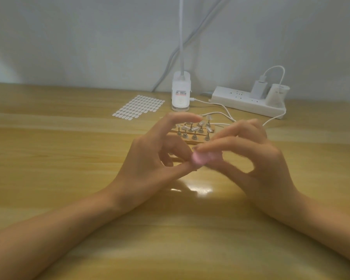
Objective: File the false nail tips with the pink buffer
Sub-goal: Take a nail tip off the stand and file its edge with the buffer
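Note:
The pink buffer [200, 158] is a small, blurred block held above the table's middle. My right hand [251, 156] pinches it between thumb and forefinger. My left hand [150, 156] meets it from the left, thumb and a curled finger closed at the buffer's left end; whatever they hold there is too small and blurred to make out. Its forefinger stretches out over the wooden nail stand [192, 138]. Behind my hands, that stand carries several clear false nail tips [194, 129] on metal pegs.
A sheet of white adhesive tabs [138, 107] lies at the back left. A white clip lamp base [180, 91] stands behind the stand, with a white power strip [249, 102], a charger and cables [224, 116] to the right. The wall runs close behind.

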`<action>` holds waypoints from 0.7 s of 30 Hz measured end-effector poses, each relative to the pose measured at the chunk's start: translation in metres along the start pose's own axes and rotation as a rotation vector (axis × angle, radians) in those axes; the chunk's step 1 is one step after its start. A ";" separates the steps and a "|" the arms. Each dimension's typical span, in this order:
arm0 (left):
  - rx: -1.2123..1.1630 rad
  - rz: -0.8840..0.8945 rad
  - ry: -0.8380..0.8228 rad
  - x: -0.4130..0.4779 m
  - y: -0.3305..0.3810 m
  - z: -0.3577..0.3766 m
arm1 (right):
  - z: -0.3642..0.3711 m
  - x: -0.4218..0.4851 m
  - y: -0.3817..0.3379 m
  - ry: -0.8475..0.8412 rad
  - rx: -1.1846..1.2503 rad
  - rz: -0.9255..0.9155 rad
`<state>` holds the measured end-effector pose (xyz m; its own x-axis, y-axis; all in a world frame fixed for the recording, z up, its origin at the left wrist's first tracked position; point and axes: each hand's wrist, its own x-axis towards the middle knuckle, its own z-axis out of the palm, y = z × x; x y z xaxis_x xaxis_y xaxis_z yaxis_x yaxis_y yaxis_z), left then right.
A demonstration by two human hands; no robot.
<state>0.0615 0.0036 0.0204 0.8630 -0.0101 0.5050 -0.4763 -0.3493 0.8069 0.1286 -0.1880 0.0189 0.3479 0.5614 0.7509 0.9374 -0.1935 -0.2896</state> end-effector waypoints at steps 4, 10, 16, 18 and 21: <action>-0.004 -0.030 0.004 0.000 -0.001 0.000 | -0.003 0.001 0.002 -0.012 -0.002 0.033; 0.040 -0.010 -0.025 0.000 0.001 0.001 | -0.001 0.001 0.001 -0.057 0.048 0.023; 0.002 -0.019 -0.024 0.000 -0.001 0.001 | -0.001 0.001 -0.002 -0.087 0.049 -0.021; -0.001 -0.023 -0.029 0.000 -0.002 0.001 | -0.002 0.003 0.000 -0.067 0.032 0.032; 0.010 -0.010 -0.041 -0.001 -0.001 0.001 | -0.003 0.002 0.001 -0.066 0.025 0.004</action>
<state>0.0611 0.0028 0.0181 0.8739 -0.0448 0.4841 -0.4662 -0.3593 0.8084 0.1299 -0.1891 0.0218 0.3486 0.6129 0.7091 0.9351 -0.1761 -0.3075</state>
